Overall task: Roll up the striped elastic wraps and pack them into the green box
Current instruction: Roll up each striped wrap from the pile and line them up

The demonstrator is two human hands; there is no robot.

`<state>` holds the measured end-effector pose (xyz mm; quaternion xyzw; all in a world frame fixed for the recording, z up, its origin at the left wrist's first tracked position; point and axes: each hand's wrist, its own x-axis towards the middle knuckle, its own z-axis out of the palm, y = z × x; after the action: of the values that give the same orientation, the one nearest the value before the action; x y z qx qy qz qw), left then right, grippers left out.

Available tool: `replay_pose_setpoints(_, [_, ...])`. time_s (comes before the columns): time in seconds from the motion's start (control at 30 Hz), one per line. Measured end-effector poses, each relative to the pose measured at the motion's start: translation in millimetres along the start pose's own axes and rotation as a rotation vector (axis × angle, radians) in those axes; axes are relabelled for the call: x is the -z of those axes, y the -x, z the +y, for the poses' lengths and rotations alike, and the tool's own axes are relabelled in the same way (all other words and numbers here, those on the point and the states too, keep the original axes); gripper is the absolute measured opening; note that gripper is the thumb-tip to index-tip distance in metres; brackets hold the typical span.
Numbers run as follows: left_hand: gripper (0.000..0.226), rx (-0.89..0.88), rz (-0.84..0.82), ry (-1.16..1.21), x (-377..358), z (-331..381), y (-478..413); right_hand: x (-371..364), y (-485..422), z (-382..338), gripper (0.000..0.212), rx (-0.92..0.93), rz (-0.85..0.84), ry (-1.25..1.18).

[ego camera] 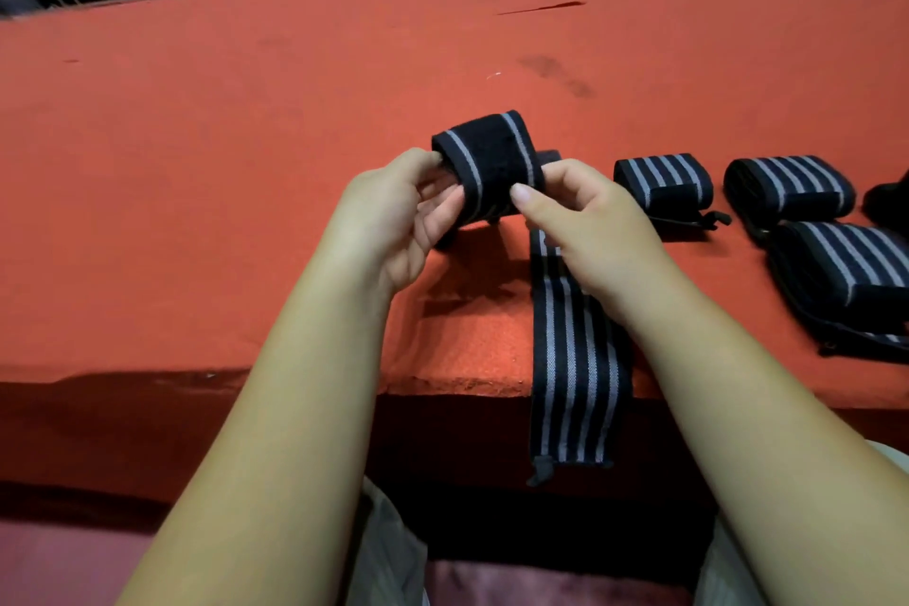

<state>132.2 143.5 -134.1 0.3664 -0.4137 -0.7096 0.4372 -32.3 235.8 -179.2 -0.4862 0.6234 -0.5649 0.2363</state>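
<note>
Left hand (393, 217) and right hand (590, 221) pinch a half-rolled black, grey-striped wrap (492, 162).

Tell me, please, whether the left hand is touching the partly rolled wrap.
Touching: in the head view the left hand pinches the partly rolled wrap.

The half-rolled wrap (487, 167) is black with thin grey-white stripes running along it. The rolled wraps (661, 182) are black with the same pale stripes. The table cloth (246, 138) is orange-red, with a dark smudge (556, 74) on it.
</note>
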Motion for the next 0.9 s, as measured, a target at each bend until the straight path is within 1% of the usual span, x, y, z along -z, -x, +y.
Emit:
replay_pose_setpoints(0.1, [0.013, -0.076, 0.032, 0.076, 3.8, 3.2, 4.6, -0.4, 3.2, -5.1, 0.021, 0.0, 0.022, -0.033])
replay_pose_setpoints(0.13, [0.014, -0.121, 0.04, 0.029, 6.4, 4.2, 5.2, -1.4, 4.4, -7.2, 0.026, -0.004, 0.047, -0.058])
replay_pose_setpoints(0.17, [0.019, -0.172, 0.05, -0.101, 11.3, 4.2, 3.9, -2.4, 5.2, -9.0, 0.029, -0.008, 0.079, -0.081])
replay_pose_setpoints(0.23, [0.032, -0.258, 0.027, -0.56, 23.9, 0.0, 0.5, -2.9, 3.8, -10.6, 0.032, -0.019, 0.139, -0.127])
replay_pose_setpoints(0.27, [0.034, -0.262, -0.026, -0.772, 29.4, -3.5, 0.9, -2.9, 2.6, -11.0, 0.034, -0.025, 0.159, -0.157])
replay_pose_setpoints(0.3, [0.033, -0.24, -0.102, -0.92, 33.1, -7.4, 3.2, -2.8, 1.4, -11.1, 0.037, -0.025, 0.171, -0.182])
replay_pose_setpoints(0.33, [0.03, -0.214, -0.173, -1.008, 35.3, -12.1, 4.6, -2.3, 0.3, -11.0, 0.041, -0.019, 0.182, -0.194])
replay_pose_setpoints(0.37, [0.026, -0.208, -0.209, -1.058, 36.2, -16.4, 4.2, -2.0, -0.9, -10.9, 0.043, -0.007, 0.198, -0.198])
replay_pose_setpoints(0.4, [0.02, -0.229, -0.206, -1.088, 36.4, -19.4, 2.2, -1.7, -1.6, -11.3, 0.042, -0.001, 0.216, -0.214])
replay_pose_setpoints(0.43, [0.014, -0.264, -0.177, -1.102, 36.6, -21.2, -0.9, -1.5, -2.6, -11.3, 0.04, -0.004, 0.233, -0.244])
replay_pose_setpoints(0.5, [0.005, -0.324, -0.104, -1.055, 35.5, -20.7, -5.6, -1.0, -4.4, -11.4, 0.034, -0.023, 0.261, -0.307])
replay_pose_setpoints(0.57, [0.008, -0.344, -0.096, -0.97, 33.8, -17.2, -5.6, 1.0, -6.0, -11.1, 0.031, -0.02, 0.276, -0.337])
replay_pose_setpoints(0.63, [0.018, -0.321, -0.142, -0.852, 31.1, -11.6, -0.2, 4.4, -8.3, -9.5, 0.03, -0.008, 0.282, -0.338])
replay_pose_setpoints(0.7, [0.022, -0.326, -0.203, -0.774, 30.3, -6.3, 4.9, 9.9, -9.3, -9.2, 0.019, 0.001, 0.279, -0.324])
replay_pose_setpoints(0.77, [0.016, -0.353, -0.262, -0.753, 29.9, -1.7, 8.0, 14.7, -11.1, -7.4, 0.017, -0.014, 0.273, -0.275])
replay_pose_setpoints(0.8, [0.01, -0.353, -0.294, -0.743, 29.4, 0.3, 9.8, 16.4, -11.4, -6.1, 0.019, -0.031, 0.273, -0.261])
replay_pose_setpoints(0.83, [0.01, -0.338, -0.324, -0.725, 29.6, 1.4, 11.2, 17.8, -11.9, -3.7, 0.021, -0.051, 0.277, -0.257])
replay_pose_setpoints(0.9, [0.026, -0.261, -0.395, -0.662, 28.4, 0.3, 15.6, 20.2, -11.6, 1.3, 0.024, -0.103, 0.294, -0.233])
